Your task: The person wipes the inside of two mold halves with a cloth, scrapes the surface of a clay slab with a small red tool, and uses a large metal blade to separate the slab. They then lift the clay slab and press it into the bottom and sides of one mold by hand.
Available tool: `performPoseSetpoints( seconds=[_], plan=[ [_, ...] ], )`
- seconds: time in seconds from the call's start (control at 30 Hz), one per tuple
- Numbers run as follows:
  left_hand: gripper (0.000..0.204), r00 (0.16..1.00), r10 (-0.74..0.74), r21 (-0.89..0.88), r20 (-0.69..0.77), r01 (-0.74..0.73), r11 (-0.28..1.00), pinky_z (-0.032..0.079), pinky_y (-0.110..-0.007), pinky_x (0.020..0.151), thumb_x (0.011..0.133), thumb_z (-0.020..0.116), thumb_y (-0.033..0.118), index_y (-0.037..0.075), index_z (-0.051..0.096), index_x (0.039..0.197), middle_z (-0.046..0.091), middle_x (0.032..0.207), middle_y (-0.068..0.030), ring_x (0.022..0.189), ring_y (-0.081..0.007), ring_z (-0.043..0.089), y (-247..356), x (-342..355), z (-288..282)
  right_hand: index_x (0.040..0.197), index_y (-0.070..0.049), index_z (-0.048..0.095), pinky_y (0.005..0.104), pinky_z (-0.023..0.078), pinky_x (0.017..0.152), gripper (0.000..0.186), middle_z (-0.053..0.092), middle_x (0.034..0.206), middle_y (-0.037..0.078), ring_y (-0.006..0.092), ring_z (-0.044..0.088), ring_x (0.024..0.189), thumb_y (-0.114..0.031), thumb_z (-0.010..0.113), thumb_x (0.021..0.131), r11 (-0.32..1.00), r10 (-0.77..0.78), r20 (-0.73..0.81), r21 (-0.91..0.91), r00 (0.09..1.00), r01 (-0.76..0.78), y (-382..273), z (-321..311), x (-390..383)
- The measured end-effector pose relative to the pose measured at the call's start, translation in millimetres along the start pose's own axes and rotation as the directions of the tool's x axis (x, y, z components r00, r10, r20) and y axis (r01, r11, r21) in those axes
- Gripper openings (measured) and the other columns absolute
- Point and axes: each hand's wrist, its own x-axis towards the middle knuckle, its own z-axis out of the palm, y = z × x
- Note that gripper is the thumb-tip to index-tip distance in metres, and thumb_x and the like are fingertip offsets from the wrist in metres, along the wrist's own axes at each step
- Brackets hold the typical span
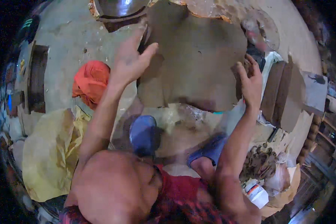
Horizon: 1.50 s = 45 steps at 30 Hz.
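A large grey-brown sheet (198, 71) with ragged edges, perhaps leather, lies spread in front of me. My left hand (132, 59) is at its left edge, fingers stretched out and the thumb apart over the surface. At the opposite edge, my right hand (251, 80) has its fingers curled round the rim, the thumb on the near face; the fingertips are partly hidden. A reddish-orange cloth bundle (91, 83) rests on the floor beside my left forearm.
A shiny dark basin (121, 7) stands at the far left. Yellow sheeting (48, 153) lies at near left. Folded brown pieces (280, 93) are on the right, with dark scraps (259, 162) and a white box (257, 196) nearer. My blue sandals (143, 135) are below the sheet.
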Motion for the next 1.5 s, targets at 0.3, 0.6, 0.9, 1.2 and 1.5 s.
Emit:
performPoseSetpoints(
  seconds=[0.3,0.6,0.9,1.2,1.5],
  plan=[
    [0.085,0.978,-0.013,-0.53,0.207,0.123,0.839,0.045,-0.04,0.112,0.092,0.078,0.036,-0.001,0.041,0.159,0.062,0.144,-0.0135,0.129,-0.0243,0.059,-74.7,32.2,17.1,0.149,0.002,0.049,0.0367,0.047,0.108,0.064,0.064,0.138,0.016,0.0248,0.062,0.124,-0.023,0.075,0.096,0.999,-0.01,0.069,0.039,0.998,0.008,34.9,16.4,-4.0],
    [0.058,0.987,-0.161,-0.873,-0.017,0.064,0.484,0.049,-0.039,0.107,0.109,0.05,0.044,0.004,0.052,0.151,0.064,0.138,-0.0071,0.121,-0.022,0.063,-96.2,39.1,45.0,0.146,0.002,0.055,0.0374,0.041,0.113,0.051,0.059,0.147,0.016,0.026,0.057,0.13,-0.035,0.05,0.11,0.926,0.062,0.1,0.366,0.993,-0.095,55.9,5.0,-5.8],
    [0.062,0.957,-0.286,-0.774,0.054,0.221,0.593,0.049,-0.04,0.107,0.109,0.047,0.05,0.001,0.054,0.147,0.064,0.137,-0.0108,0.119,-0.0248,0.064,-161.6,-18.3,38.5,0.159,-0.008,0.045,0.0393,0.048,0.094,0.06,0.067,0.122,0.012,0.0263,0.062,0.108,-0.044,0.039,0.111,0.817,0.211,0.033,0.544,0.977,-0.195,75.0,-22.5,-78.4],
    [0.069,0.968,-0.154,-0.926,0.199,0.237,0.292,0.041,-0.043,0.118,0.109,0.044,0.054,0.001,0.046,0.154,0.054,0.15,-0.0136,0.136,-0.0276,0.055,-192.4,-41.8,52.3,0.135,-0.014,0.062,0.0455,0.048,0.101,0.043,0.065,0.128,0.014,0.0318,0.059,0.117,-0.043,0.05,0.106,0.894,0.366,-0.172,0.337,0.915,-0.295,290.6,33.8,-179.1],
    [0.068,0.98,-0.114,-0.885,0.16,0.194,0.424,0.031,-0.044,0.124,0.112,0.037,0.047,0.003,0.031,0.164,0.039,0.164,-0.0115,0.149,-0.0274,0.041,-120.3,-33.1,42.5,0.12,-0.009,0.068,0.0497,0.048,0.099,0.038,0.066,0.118,0.023,0.0404,0.06,0.113,-0.028,0.079,0.089,0.877,0.322,0.074,-0.398,0.944,-0.268,229.0,-18.2,-144.9]
  ],
)
